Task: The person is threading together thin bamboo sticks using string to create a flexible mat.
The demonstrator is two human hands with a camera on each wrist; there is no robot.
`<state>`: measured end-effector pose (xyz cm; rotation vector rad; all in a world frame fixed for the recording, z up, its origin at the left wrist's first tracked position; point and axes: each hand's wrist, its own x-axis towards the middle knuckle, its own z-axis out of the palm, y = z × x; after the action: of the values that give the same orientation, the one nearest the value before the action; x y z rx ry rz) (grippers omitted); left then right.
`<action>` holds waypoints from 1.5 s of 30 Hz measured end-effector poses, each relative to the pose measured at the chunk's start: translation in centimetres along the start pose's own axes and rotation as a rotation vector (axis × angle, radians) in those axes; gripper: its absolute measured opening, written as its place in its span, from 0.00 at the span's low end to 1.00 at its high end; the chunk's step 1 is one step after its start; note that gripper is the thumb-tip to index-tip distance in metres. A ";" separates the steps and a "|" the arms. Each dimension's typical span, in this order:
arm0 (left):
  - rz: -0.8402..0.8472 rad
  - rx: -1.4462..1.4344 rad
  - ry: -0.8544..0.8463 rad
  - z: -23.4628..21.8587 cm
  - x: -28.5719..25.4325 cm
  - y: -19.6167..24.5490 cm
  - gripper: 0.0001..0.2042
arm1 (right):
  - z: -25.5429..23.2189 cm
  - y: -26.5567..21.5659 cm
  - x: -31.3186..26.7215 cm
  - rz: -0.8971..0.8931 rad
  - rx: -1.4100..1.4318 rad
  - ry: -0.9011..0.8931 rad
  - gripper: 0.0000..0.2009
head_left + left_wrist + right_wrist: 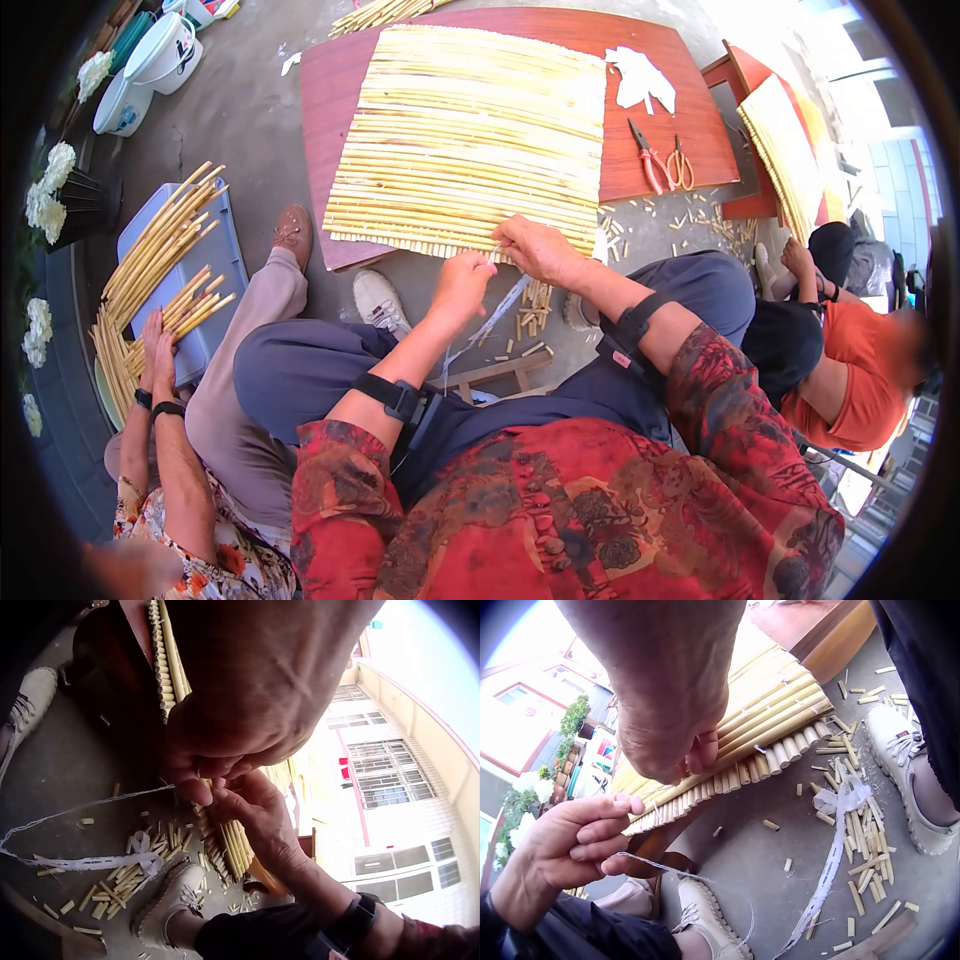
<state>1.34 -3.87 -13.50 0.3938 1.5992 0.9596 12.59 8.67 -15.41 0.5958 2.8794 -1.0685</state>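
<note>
A mat of pale yellow reed stalks lies on the red-brown table, its near edge reaching the table's front. My right hand bends over that edge, with thumb and fingertips pinching a thin white string against the outer stalk. Just left of it, my left hand pinches the same string between thumb and forefinger. In the right wrist view a short taut length runs between the two hands, and the rest hangs in a loop from the left hand. White ties show along the mat.
Pliers, scissors and a white cloth lie on the table's right. Cut reed pieces and a white plastic strip are on the floor. People sit on both sides; the left one handles reed stalks over a grey-blue bin.
</note>
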 end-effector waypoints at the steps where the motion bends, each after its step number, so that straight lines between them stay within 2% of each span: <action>1: -0.031 -0.024 0.007 0.0 0.0 0.1 0.07 | -0.3 -0.2 -0.2 -0.012 0.048 -0.022 0.08; 5: 0.009 0.029 -0.023 0.5 -0.3 -0.2 0.07 | 0.3 -0.5 -0.2 0.040 0.048 0.036 0.08; 7: 0.008 0.033 -0.019 0.7 -0.1 -0.5 0.08 | 0.4 -0.4 0.2 -0.071 -0.097 0.013 0.05; 14: -0.004 0.060 0.019 0.8 -0.5 -0.2 0.08 | 0.8 0.1 0.5 -0.109 -0.046 0.061 0.04; 16: 0.075 0.098 0.053 1.0 -0.1 -0.9 0.08 | 0.9 0.3 0.5 -0.128 -0.043 0.063 0.04; 22: 0.086 0.031 0.068 1.0 0.1 -1.5 0.07 | 1.0 0.4 0.7 -0.137 -0.063 0.059 0.04; 26: 0.086 0.033 0.066 1.2 -0.1 -1.1 0.07 | 1.0 0.3 0.7 -0.143 -0.058 0.063 0.04; 28: -0.006 -0.083 0.033 1.2 -0.7 -0.1 0.07 | 1.0 0.4 0.7 -0.141 -0.072 0.051 0.04; 33: -0.012 -0.063 0.001 0.8 -1.0 0.3 0.08 | 1.3 0.7 1.0 -0.138 -0.081 0.030 0.04; 35: -0.093 -0.155 -0.019 0.7 -1.0 0.0 0.08 | 1.3 0.7 1.0 -0.111 -0.083 0.042 0.04; 36: -0.120 -0.175 -0.115 0.1 -1.4 0.3 0.08 | 0.9 0.6 1.0 -0.104 -0.043 -0.006 0.04; 37: -0.121 -0.159 -0.113 -0.1 -2.4 0.5 0.08 | 0.7 0.2 0.4 -0.102 -0.033 0.007 0.04; 39: -0.286 -0.303 -0.145 -0.7 -3.2 1.5 0.10 | 0.3 0.4 0.5 -0.052 0.016 0.008 0.08; 40: -0.293 -0.315 -0.165 -1.6 -4.5 2.2 0.12 | -0.6 -0.4 0.2 0.086 0.085 0.102 0.10; 41: -0.285 -0.302 -0.168 -1.8 -5.4 2.6 0.12 | -1.7 -0.8 -0.2 0.086 0.084 0.118 0.10; 43: -0.210 -0.282 -0.196 -2.3 -7.2 3.2 0.12 | -3.9 -2.2 -0.6 0.261 0.287 0.133 0.09; 44: -0.186 -0.313 -0.237 -2.4 -8.3 3.6 0.13 | -4.8 -2.5 -1.2 0.292 0.314 -0.001 0.09; 45: -0.186 -0.313 -0.237 -2.6 -9.5 3.9 0.13 | -5.1 -3.3 -1.6 0.292 0.314 -0.001 0.09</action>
<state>0.58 -9.17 -4.40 0.1325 1.2238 0.9627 13.50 9.07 -9.24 0.9890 2.5293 -1.4709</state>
